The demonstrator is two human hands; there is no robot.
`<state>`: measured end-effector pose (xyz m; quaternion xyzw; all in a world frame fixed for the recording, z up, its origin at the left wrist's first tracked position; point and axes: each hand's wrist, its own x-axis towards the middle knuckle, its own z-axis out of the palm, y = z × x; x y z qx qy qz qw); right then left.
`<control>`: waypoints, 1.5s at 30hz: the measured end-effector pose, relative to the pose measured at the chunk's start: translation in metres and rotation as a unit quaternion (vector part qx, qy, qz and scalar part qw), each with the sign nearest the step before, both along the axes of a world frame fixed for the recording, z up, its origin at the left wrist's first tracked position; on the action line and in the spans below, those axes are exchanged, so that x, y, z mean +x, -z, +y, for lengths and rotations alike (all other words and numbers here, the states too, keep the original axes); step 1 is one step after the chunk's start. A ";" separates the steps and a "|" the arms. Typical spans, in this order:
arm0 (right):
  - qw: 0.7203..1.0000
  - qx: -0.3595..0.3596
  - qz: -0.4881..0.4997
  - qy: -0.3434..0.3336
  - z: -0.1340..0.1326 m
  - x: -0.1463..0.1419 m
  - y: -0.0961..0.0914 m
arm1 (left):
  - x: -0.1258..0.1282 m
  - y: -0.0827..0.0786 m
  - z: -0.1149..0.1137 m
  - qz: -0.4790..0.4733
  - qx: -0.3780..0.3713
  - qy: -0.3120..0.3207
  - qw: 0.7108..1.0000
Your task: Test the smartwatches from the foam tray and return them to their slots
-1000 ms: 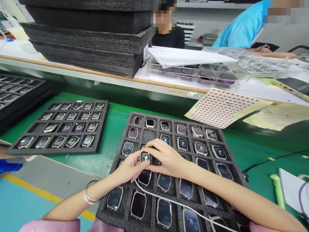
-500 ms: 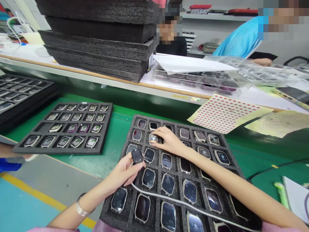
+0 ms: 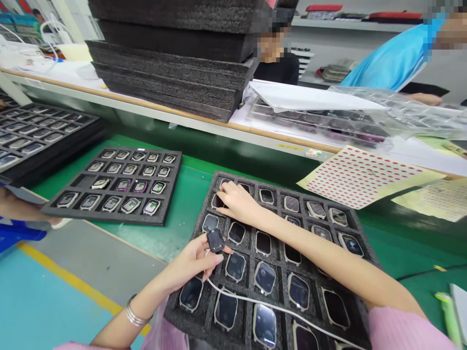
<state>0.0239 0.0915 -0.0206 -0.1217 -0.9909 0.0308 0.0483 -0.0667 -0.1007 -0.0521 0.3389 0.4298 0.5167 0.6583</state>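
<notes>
My left hand (image 3: 199,255) is closed on a small black square block (image 3: 216,240), over the left edge of a black foam tray (image 3: 317,306). A white cable (image 3: 270,304) runs from beneath this hand across the tray. Smartwatches without straps sit face up in the tray's compartments, such as one smartwatch (image 3: 265,278) with a dark screen. At the tray's far left corner, my right hand (image 3: 239,203) has finger and thumb around the edges of a dark-screened smartwatch (image 3: 218,201) in its compartment. My right hand and forearm hide several compartments.
Left of my tray lies a second foam tray (image 3: 171,194) of watches, with stacked trays (image 3: 47,129) beyond it. Piled black foam (image 3: 171,73) stands on the shelf. A dotted sticker sheet (image 3: 350,177) hangs from its edge. Two people are behind the shelf; another person's arm (image 3: 25,206) shows at left.
My right hand has moved from a lit smartwatch to the one in the compartment to its left. My left hand still holds the black block. The view has shifted slightly left.
</notes>
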 end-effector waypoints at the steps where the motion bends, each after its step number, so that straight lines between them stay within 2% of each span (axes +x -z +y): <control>1: 1.000 -0.007 -0.001 -0.005 0.001 0.002 0.002 | 0.000 -0.001 0.000 0.001 0.001 0.001 1.000; 6: 0.999 -0.053 0.009 -0.007 0.006 0.003 0.001 | -0.002 -0.005 0.000 0.003 -0.003 0.004 1.000; 11: 0.992 -0.114 0.058 0.018 -0.009 0.016 -0.026 | -0.002 -0.006 -0.003 -0.006 0.008 -0.019 1.000; 15: 0.968 -0.212 0.092 -0.095 -0.043 0.042 -0.039 | -0.002 -0.007 -0.003 -0.025 -0.004 -0.017 1.000; 18: 0.973 -0.172 0.059 -0.141 -0.059 0.052 -0.032 | -0.002 -0.009 -0.002 -0.023 -0.008 -0.018 1.000; 21: 0.976 -0.145 0.055 -0.152 -0.060 0.052 -0.022 | 0.001 -0.010 -0.001 0.021 0.000 -0.029 0.999; 27: 0.970 -0.185 0.054 -0.152 -0.057 0.043 -0.022 | 0.005 -0.006 -0.001 0.006 0.003 -0.084 0.996; 40: 0.938 -0.282 0.156 -0.132 -0.067 0.051 -0.003 | 0.006 -0.004 -0.005 -0.011 -0.020 -0.094 0.995; 45: 0.932 -0.305 0.153 -0.119 -0.068 0.052 -0.001 | 0.007 -0.004 -0.004 -0.017 -0.018 -0.106 0.994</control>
